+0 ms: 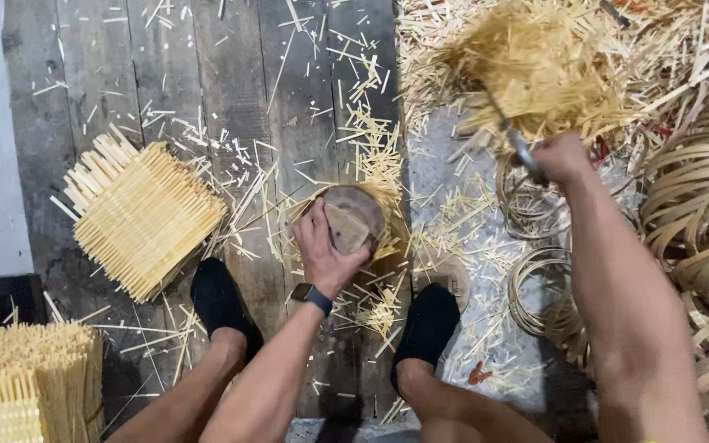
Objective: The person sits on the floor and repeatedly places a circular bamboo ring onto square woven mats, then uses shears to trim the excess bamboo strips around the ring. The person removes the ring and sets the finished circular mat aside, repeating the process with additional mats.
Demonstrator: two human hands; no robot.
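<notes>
We are clamping our left hand [327,246] on a small wooden block [353,217] between our feet on the floor [231,90], fingers wrapped along its near side. Our right hand [561,157] is gripping a raised blade [506,131], its long axis pointing up and away to the left from the fist. Coming down off-line, that blade is likely endangering the fingers steadying the block, since they are sitting right at its edge.

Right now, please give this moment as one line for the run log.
left hand: holds small piece on wood block | right hand: raised, grips blade | stick stack: left of block
</notes>
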